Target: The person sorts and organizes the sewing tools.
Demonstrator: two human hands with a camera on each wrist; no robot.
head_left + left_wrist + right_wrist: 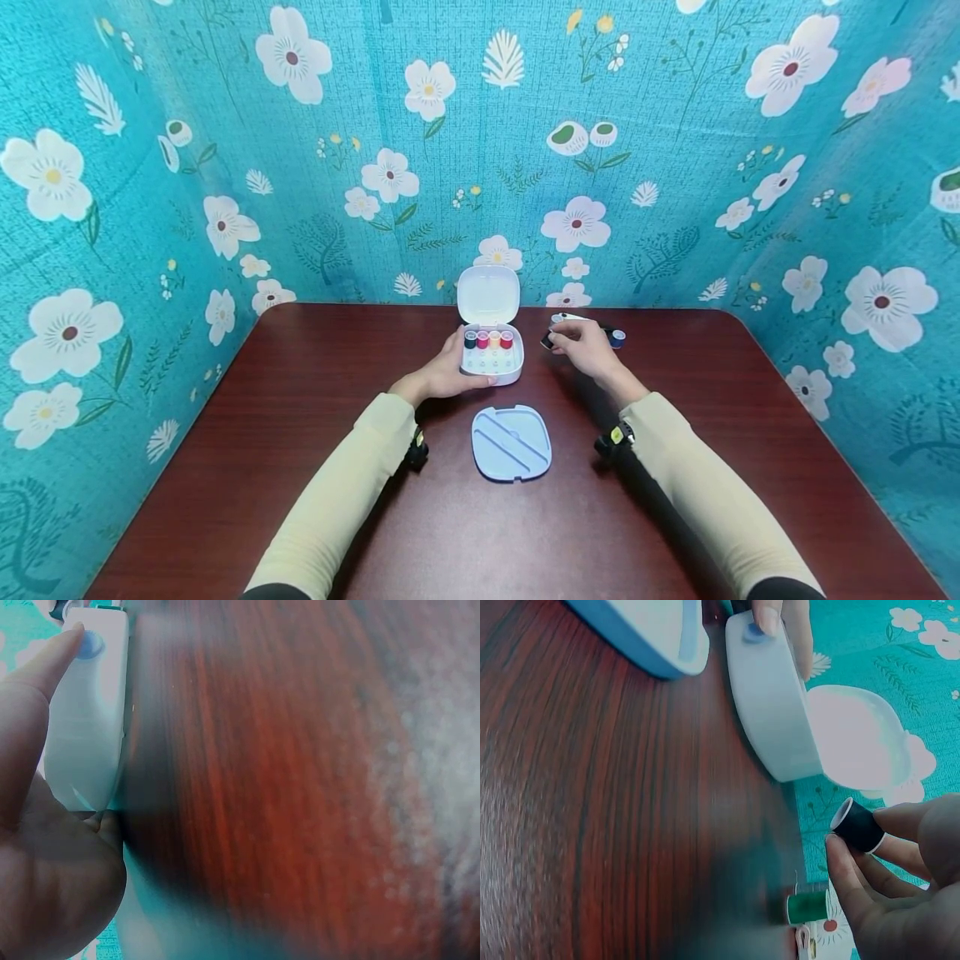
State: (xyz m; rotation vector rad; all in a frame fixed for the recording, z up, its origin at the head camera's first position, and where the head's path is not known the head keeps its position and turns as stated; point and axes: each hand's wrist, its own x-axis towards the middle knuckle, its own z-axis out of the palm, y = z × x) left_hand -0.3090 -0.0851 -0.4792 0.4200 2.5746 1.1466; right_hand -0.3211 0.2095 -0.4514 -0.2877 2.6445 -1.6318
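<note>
A white sewing box (512, 377) stands toward the back of the table, its lid (489, 294) raised behind it. Several thread spools in dark green, red, pink and yellow (494, 340) line up along its back row, with small pegs in front of them. My left hand (444, 375) holds the box by its left side, thumb along the front wall near the blue button (91, 645). To the box's right, my right hand (592, 350) pinches a black thread spool (859, 828) between thumb and fingertips, tilted above the table.
A light blue divided tray (512, 443) lies flat in front of the box. Beyond my right hand are a blue spool (617, 339) and, in the right wrist view, a green spool (808, 907). A flowered curtain (420, 208) hangs behind the table's back edge.
</note>
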